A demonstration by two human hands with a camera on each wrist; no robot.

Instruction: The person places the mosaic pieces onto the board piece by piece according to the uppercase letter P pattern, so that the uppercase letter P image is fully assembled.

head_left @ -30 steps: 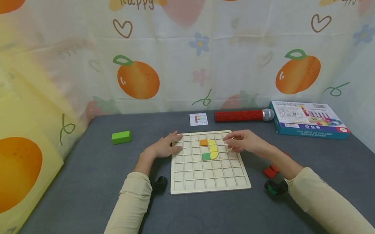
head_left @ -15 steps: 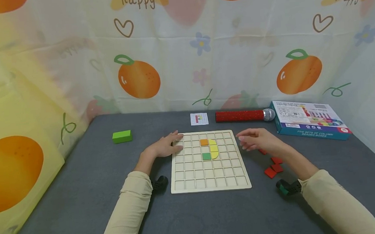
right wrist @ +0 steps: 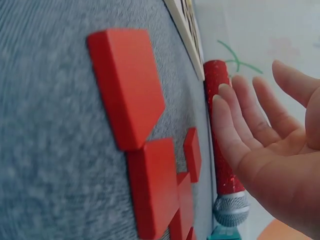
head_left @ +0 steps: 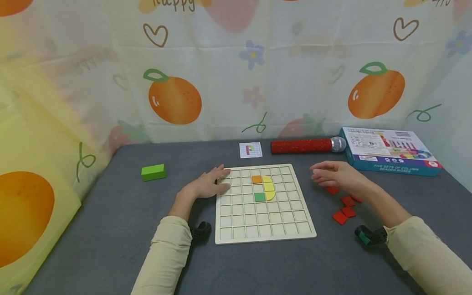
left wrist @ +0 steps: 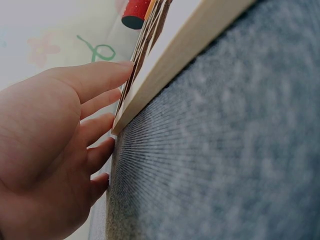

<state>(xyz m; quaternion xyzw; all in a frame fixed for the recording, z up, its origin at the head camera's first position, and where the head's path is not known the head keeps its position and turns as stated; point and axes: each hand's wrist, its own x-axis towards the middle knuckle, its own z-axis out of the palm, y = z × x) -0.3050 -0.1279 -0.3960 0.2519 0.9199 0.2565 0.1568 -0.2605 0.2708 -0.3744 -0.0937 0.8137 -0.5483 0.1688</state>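
My left hand (head_left: 207, 184) rests on the upper left edge of a pale wooden grid board (head_left: 264, 218). In the left wrist view its thumb touches the board's edge (left wrist: 170, 65), with the fingers loosely extended. On the board lie an orange square tile (head_left: 256, 179), a column of yellow pieces (head_left: 269, 187) with rounded ends, and a green square tile (head_left: 259, 197). Right of the board, my right hand (head_left: 341, 176) hovers above the table, near several red square tiles (head_left: 340, 218). Relaxed and holding nothing, its fingers (right wrist: 227, 127) show in the right wrist view.
A small card with a coloured grid pattern (head_left: 250, 150) lies behind the board, beside a red glittery microphone (head_left: 301, 146). A printed box (head_left: 390, 152) stands at the back right. A green block (head_left: 153, 172) sits at the left. A patterned cloth hangs behind the table.
My right hand has moved right, off the board's right edge, to above the red tiles, more of which now show. The left hand stays in place; the pieces on the board have not moved.
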